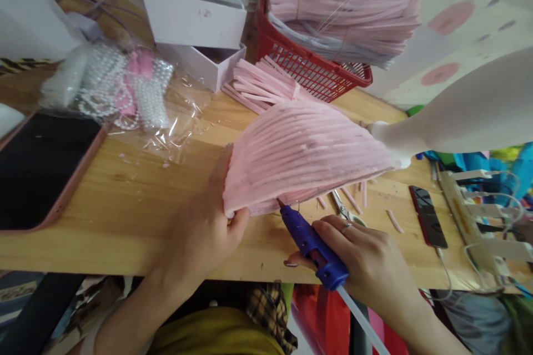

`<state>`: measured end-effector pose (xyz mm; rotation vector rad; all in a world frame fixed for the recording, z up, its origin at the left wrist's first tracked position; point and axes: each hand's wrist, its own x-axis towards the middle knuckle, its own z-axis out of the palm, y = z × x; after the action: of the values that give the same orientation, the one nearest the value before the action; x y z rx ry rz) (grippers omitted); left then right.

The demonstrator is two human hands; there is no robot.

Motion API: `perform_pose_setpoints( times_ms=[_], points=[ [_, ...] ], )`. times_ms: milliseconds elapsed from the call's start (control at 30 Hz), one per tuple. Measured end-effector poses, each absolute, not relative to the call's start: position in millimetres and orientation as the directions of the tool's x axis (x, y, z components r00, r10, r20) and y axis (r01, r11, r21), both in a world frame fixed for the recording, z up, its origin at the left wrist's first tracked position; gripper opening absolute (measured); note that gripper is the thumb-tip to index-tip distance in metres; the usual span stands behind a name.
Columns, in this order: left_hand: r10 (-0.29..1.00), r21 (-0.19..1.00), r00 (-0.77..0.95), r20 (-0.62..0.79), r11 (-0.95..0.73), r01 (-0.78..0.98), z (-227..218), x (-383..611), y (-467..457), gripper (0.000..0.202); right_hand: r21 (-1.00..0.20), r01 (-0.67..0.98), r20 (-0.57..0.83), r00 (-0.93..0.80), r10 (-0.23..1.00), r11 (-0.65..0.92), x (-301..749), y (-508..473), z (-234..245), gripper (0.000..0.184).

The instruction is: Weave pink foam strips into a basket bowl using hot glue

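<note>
"Fingers first: what are they holding?"

"The left fingers (239,223) are gripping the left end of a pink ribbed piece (308,150), thumb at its lower edge. The right fingers (335,228) are wrapping round a blue glue gun (310,241), its nozzle pointing into the gap along that edge. I can't tell whether glue is flowing."

"And where is the piece?"

"It's hanging over the tabletop (137,222), just ahead of the right fingers and reaching rightward from the left ones."

"How far along is it looking?"

"The upper face is showing strips side by side all across, so I'm judging that part done. The lower edge is gaping near the nozzle, so some gluing is probably remaining there; the inside is mostly hiding."

"Anything farther out?"

"Scissors (342,206) are lying just beyond the right fingers, near cut scraps (395,221). Past the piece, loose pink strips (266,86) are lying before a red basket (308,72), where thicker bundles (345,11) are waiting unused."
</note>
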<state>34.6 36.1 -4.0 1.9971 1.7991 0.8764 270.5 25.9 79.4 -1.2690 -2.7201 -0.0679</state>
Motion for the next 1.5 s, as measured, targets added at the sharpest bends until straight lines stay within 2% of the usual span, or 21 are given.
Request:
perform_pose_setpoints(
  times_ms=[133, 300, 467, 700, 933, 1133, 1233, 1367, 1500],
  points=[
    [0.960, 0.546, 0.015, 0.280, -0.172, 0.820, -3, 35, 36, 0.055, -0.043, 0.775, 0.116, -0.623, 0.774, 0.630, 273, 24, 78, 0.044],
    [0.961, 0.517, 0.003, 0.277, -0.152, 0.842, -5, 36, 35, 0.052, -0.041, 0.778, 0.119, -0.620, 0.776, 0.627, 272, 25, 79, 0.045],
    [0.955, 0.507, 0.017, 0.295, -0.172, 0.845, -9, 34, 34, 0.040, -0.018, 0.775, 0.141, -0.624, 0.769, 0.632, 270, 26, 79, 0.043],
    [0.958, 0.482, 0.026, 0.285, -0.166, 0.860, -5, 34, 36, 0.027, -0.054, 0.776, 0.127, -0.619, 0.775, 0.628, 272, 26, 77, 0.039],
    [0.962, 0.511, 0.012, 0.274, -0.156, 0.845, -8, 34, 35, 0.030, -0.062, 0.779, 0.157, -0.610, 0.777, 0.624, 275, 24, 77, 0.041],
    [0.951, 0.526, 0.015, 0.310, -0.185, 0.830, -4, 35, 38, 0.039, -0.032, 0.774, 0.163, -0.620, 0.768, 0.632, 273, 23, 72, 0.036],
    [0.949, 0.532, 0.012, 0.314, -0.186, 0.826, -1, 35, 38, 0.036, -0.007, 0.770, 0.165, -0.628, 0.761, 0.638, 270, 22, 72, 0.035],
    [0.951, 0.516, 0.006, 0.309, -0.173, 0.839, -2, 35, 37, 0.033, 0.027, 0.767, 0.189, -0.633, 0.751, 0.641, 269, 20, 70, 0.035],
    [0.938, 0.489, 0.032, 0.344, -0.209, 0.847, -7, 35, 36, 0.044, 0.043, 0.767, 0.183, -0.636, 0.750, 0.640, 271, 14, 61, 0.032]
  ],
)
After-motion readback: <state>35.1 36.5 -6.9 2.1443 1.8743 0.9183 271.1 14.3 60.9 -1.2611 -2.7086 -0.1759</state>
